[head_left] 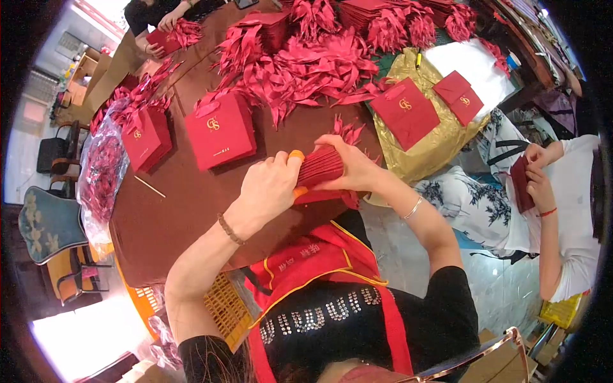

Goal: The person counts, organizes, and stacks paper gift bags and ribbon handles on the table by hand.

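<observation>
Between my hands is a thick stack of folded red paper bags (320, 165), held above the table's near edge with its layered edges facing up. My left hand (273, 182), with orange covers on its thumb and a finger, grips the stack's left end. Around the right end curl the fingers and thumb of my right hand (351, 167); part of the stack is hidden behind them. Red ribbons (348, 131) stick out just beyond the stack. A pile of red gift bags with gold lettering (220, 131) lies ahead of my left hand.
A brown table (153, 223) carries another bag pile (147, 140) and a heap of red ribbons (306, 70). Two red bags (405, 113) lie on gold wrapping (408, 169). One co-worker's hands (539, 172) hold a dark red piece at right; another person's hand (169, 22) holds a bag at upper left.
</observation>
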A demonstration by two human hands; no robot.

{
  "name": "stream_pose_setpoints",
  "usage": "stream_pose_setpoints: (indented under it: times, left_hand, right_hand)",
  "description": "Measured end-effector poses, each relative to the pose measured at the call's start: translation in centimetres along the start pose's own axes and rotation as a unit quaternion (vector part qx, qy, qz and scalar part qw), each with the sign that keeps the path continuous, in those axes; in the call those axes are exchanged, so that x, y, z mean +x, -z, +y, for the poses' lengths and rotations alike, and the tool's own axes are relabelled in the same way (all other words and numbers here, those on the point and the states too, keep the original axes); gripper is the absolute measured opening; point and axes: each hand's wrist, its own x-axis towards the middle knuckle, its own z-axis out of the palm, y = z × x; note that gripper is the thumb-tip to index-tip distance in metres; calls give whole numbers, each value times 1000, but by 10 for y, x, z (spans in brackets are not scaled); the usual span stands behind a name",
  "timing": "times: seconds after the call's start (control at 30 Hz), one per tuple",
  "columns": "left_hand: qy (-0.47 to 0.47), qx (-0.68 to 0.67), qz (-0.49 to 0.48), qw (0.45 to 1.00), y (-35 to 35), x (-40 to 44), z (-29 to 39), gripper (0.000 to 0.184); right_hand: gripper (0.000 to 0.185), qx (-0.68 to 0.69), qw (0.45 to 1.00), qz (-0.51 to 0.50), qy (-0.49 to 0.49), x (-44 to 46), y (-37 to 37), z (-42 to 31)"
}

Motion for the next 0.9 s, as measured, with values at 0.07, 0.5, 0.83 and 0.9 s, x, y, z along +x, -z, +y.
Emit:
stream_pose_setpoints:
  times: [0.07, 0.5, 0.83, 0.9]
  left_hand:
    - [2, 2, -5, 1000, 1, -1, 0, 52]
    - [33, -17, -16, 999, -6, 7, 5, 50]
    - [158, -206, 0, 966, 48, -11, -13, 53]
    - [160, -237, 22, 958, 48, -25, -9, 55]
  right_hand:
    - [64, 51, 994, -40, -86, 1, -3, 10]
    - [68, -40, 999, -24, -22, 4, 1, 7]
    - [37, 218, 942, 64, -246, -85, -78, -28]
    - [42, 400, 877, 157, -215, -72, -91, -16]
